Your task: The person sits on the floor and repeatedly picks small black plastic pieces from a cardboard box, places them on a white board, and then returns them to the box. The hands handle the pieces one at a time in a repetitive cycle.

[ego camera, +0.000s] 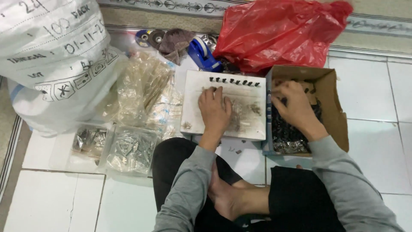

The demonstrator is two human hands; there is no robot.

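Small metal parts (240,112) lie scattered on the white board (193,124) in front of you on the tiled floor (369,86), and a row of dark pins (234,80) stands upright along the board's far edge.

From the head view, your left hand (213,112) rests flat on the board with its fingers (210,95) stretched forward and slightly apart, pressing on or just beside the loose pieces; I cannot tell whether anything is pinched under them. Your right hand (296,109) is down inside the cardboard box (337,111), fingers curled together among the dark hardware (285,137) there; whether they grip a piece is hidden.

Watch these risks. The board sits close against the box, so a nudge from your left wrist could shove it and topple the standing pins. The loose parts near the board's edge could roll off onto the floor, where they would be hard to spot against the tiles. Pulling your right hand out quickly could drag pieces over the low box wall. The clear packets (131,150) by your left knee lie near your leg, and a shift of your crossed legs could scatter them. The red plastic bag (279,30) slumps right behind the board and could sag onto the pins.
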